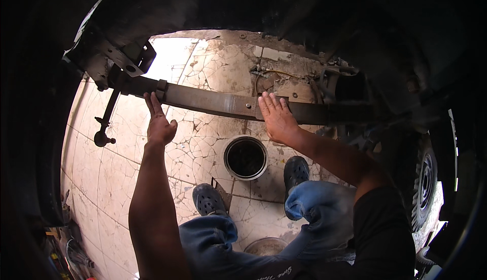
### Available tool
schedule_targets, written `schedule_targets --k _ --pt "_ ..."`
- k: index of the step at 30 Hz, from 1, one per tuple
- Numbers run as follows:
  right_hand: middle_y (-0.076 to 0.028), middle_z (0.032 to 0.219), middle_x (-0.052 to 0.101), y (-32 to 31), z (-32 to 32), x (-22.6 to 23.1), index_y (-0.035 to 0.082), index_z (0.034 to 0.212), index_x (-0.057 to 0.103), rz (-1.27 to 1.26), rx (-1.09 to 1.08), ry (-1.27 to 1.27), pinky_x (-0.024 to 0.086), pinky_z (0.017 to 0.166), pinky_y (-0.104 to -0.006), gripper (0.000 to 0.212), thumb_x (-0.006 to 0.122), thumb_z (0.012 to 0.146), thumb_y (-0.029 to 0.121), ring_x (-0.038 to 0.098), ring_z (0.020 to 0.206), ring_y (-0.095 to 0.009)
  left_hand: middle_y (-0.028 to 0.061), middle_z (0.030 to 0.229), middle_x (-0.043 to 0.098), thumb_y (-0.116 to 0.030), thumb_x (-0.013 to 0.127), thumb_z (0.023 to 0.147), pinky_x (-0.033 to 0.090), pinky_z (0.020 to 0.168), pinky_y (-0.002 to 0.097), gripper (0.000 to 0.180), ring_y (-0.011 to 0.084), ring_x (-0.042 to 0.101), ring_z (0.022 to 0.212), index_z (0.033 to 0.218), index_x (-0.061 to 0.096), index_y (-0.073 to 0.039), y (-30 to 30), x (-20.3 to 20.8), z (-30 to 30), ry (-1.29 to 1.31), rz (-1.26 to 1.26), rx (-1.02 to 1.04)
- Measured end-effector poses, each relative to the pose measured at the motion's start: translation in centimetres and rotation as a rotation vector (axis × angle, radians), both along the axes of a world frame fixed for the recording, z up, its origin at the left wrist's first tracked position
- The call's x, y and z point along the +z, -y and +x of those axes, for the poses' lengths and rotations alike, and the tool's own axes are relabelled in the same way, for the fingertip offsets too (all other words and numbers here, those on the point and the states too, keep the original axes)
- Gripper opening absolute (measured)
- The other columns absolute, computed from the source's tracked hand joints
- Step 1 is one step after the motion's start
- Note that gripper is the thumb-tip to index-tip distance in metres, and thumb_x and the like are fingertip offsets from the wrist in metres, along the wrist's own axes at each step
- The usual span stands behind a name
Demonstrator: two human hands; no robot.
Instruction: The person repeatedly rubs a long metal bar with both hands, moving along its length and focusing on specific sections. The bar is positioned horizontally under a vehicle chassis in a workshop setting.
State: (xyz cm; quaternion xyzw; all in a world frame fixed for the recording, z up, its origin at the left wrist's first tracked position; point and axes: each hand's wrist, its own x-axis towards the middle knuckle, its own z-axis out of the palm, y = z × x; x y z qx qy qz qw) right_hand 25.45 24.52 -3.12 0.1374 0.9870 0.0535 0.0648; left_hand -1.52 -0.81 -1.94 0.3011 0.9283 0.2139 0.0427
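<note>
A long, flat leaf spring (223, 103) runs across the view under a vehicle's dark wheel arch, slanting slightly down to the right. It is brown, rusty and dull, made of stacked steel strips, with a clamp band (161, 89) near its left end, where it joins a bracket (127, 59). The left hand (159, 123) is spread flat, fingers straight, touching the spring just beside the clamp and holding nothing. The right hand (277, 117) lies open too, palm pressed on the spring's middle. A thin rod (105, 120) with a ball end hangs below the bracket. On the cracked tiled floor (203, 148) below stands a round tin (246, 157), dark inside, between the person's two shoes (296, 171). A wheel (423, 178) stands at the right.
</note>
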Motion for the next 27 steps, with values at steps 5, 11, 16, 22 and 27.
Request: schedule_targets --k 5,11,16,22,27 --pt "-0.03 0.16 0.016 3.4 0.5 0.3 -0.008 0.153 0.016 -0.062 0.047 0.015 0.019 0.119 -0.0552 0.081 0.056 0.088 0.017 0.019 0.149 -0.043 0.0087 0.163 -0.023 -0.007 0.062 0.079 0.054 0.094 0.0395 0.11 0.0342 0.051 0.132 0.156 -0.017 -0.013 0.3 0.8 0.3 0.037 -0.017 0.002" --pt "-0.03 0.16 0.014 -0.2 0.0 -1.1 -0.008 0.153 0.015 -0.061 0.013 -0.052 0.018 0.119 -0.0563 0.089 0.063 0.084 0.021 0.017 0.149 -0.045 0.0078 0.164 -0.022 -0.007 0.062 0.079 0.054 0.093 0.0403 0.11 0.0345 0.052 0.13 0.156 -0.015 -0.013 0.1 0.0 -0.3 -0.008 0.009 0.007" --pt "-0.029 0.16 0.015 1.2 2.3 -0.7 -0.007 0.154 0.014 -0.107 0.108 -0.065 0.018 0.119 -0.0559 0.097 0.068 0.08 0.024 0.017 0.149 -0.044 0.0086 0.164 -0.021 -0.007 0.062 0.078 0.053 0.095 0.0395 0.11 0.0341 0.05 0.133 0.156 -0.015 -0.013 0.2 0.5 0.0 0.034 0.013 -0.008" --pt "-0.026 0.16 0.018 -1.8 5.2 -0.2 -0.005 0.154 0.015 -0.032 -0.078 -0.044 0.02 0.119 -0.0549 0.094 0.066 0.079 0.021 0.02 0.149 -0.04 0.0082 0.164 -0.022 -0.009 0.063 0.08 0.053 0.095 0.0395 0.111 0.0331 0.049 0.134 0.156 -0.018 -0.013 0.3 0.4 -0.3 0.056 0.003 -0.015" --pt "-0.026 0.16 0.018 -3.5 6.9 0.4 -0.001 0.155 0.017 -0.056 0.067 -0.052 0.02 0.119 -0.056 0.091 0.063 0.081 0.022 0.02 0.148 -0.042 0.0073 0.163 -0.025 -0.011 0.066 0.082 0.052 0.098 0.0391 0.113 0.0327 0.048 0.135 0.155 -0.02 -0.013 0.0 0.9 -0.2 0.102 -0.025 -0.011"
